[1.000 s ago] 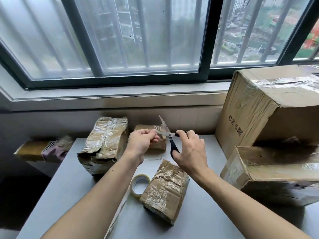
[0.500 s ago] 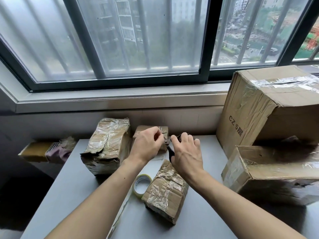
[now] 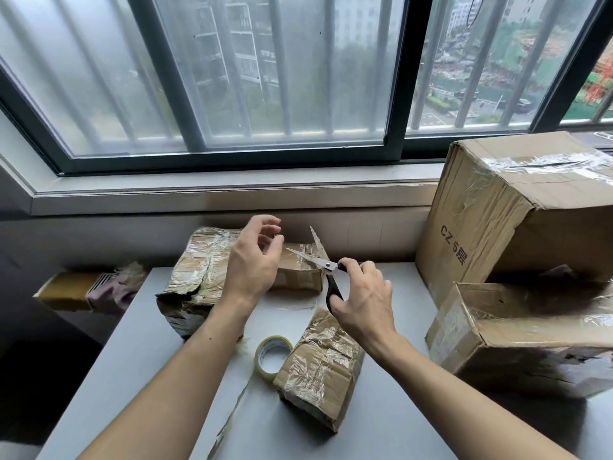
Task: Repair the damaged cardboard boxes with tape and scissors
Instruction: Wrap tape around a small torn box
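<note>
five taped cardboard boxes: three small [image 3: 320, 370] [image 3: 202, 277] [image 3: 300, 272], two large [image 3: 517, 224] [image 3: 517, 330], all on grey tabletop [image 3: 381, 423] under barred window [image 3: 265, 71]. one tape roll [image 3: 272, 356] beside nearest box. right hand [image 3: 363, 295] gripping open scissors [image 3: 326, 270]; left hand [image 3: 253, 260] loosely curled, holding nothing visible.

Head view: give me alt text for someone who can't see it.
A right hand holds open scissors above a grey table, while the left hand hovers beside the blades, fingers loosely curled. Taped cardboard boxes and a tape roll lie below a barred window.
</note>
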### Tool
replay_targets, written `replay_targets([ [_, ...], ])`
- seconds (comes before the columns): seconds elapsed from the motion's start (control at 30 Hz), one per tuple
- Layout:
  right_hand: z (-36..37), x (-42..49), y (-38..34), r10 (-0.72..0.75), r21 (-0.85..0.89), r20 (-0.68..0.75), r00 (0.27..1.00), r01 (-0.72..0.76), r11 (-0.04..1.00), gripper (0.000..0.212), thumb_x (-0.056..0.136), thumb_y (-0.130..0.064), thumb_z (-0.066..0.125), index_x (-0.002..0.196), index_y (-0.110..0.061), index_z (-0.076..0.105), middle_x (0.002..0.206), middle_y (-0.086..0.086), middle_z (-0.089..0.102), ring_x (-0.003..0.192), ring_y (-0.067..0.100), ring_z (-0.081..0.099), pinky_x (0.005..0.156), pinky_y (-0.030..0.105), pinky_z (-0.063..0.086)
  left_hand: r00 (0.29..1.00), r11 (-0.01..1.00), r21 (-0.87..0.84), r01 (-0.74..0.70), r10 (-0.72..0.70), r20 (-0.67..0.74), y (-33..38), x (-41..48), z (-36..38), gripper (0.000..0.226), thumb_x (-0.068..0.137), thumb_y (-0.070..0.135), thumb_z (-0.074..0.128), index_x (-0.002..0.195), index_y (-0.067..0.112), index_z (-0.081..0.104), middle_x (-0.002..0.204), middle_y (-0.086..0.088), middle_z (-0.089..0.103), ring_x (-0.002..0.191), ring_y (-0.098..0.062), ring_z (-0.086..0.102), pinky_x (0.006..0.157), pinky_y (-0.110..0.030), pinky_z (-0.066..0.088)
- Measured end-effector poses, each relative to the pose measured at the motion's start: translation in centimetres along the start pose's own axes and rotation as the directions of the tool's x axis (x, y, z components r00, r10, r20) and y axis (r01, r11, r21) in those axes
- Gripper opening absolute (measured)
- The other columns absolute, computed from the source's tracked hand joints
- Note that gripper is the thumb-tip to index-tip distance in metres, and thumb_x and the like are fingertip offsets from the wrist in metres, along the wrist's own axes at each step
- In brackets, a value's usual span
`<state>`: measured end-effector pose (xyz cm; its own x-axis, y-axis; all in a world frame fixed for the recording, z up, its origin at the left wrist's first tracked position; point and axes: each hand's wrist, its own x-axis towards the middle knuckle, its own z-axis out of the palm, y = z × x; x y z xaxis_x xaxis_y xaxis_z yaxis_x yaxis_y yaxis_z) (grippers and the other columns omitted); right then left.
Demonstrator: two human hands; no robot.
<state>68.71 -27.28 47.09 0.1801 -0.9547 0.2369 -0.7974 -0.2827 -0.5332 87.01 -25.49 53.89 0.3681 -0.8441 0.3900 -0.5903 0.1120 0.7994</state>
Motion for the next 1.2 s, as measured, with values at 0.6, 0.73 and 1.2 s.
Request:
replay_targets([
  [0.6, -2.5, -0.3, -1.2, -0.396, 0.75, 0.619, 0.678, -0.66, 0.044, 0.045, 0.097, -0.034, 0.054, 0.135, -0.008, 0.053, 0.098, 0.011, 0.059, 0.086, 0.022, 0.057, 0.078, 0.033, 0.05, 0.974, 0.916, -0.345, 0.206, -0.156, 0.167, 0.7, 0.3, 1.1, 0.016, 0.093, 0.013, 0.066, 0.108, 0.019, 0.068, 0.097, -0.006, 0.07, 0.077, -0.012, 0.068, 0.075, -0.029, 0.057],
  [0.73, -2.6, -0.2, -1.4, -0.418, 0.758, 0.6, 0.682, -0.652, 0.024, 0.044, 0.1, -0.033, 0.051, 0.136, -0.007, 0.052, 0.098, 0.011, 0.059, 0.085, 0.022, 0.056, 0.078, 0.033, 0.051, 0.975, 0.907, -0.359, 0.221, -0.196, 0.107, 0.8, 0.3, 1.2, 0.028, 0.088, 0.038, 0.071, 0.112, 0.028, 0.06, 0.1, 0.0, 0.066, 0.089, -0.015, 0.068, 0.076, -0.027, 0.054],
  [1.2, -0.8, -0.4, -1.9, -0.202, 0.864, 0.431, 0.88, -0.336, 0.375, 0.035, 0.083, -0.03, 0.071, 0.117, -0.021, 0.065, 0.084, -0.008, 0.059, 0.08, 0.011, 0.054, 0.075, 0.023, 0.045, 0.909, 0.967, -0.064, 0.247, -0.208, 0.362, 0.6, 0.0, 1.9, 0.038, 0.1, 0.038, 0.053, 0.069, 0.016, 0.056, 0.057, 0.003, 0.058, 0.057, -0.016, 0.052, 0.065, -0.041, 0.048],
])
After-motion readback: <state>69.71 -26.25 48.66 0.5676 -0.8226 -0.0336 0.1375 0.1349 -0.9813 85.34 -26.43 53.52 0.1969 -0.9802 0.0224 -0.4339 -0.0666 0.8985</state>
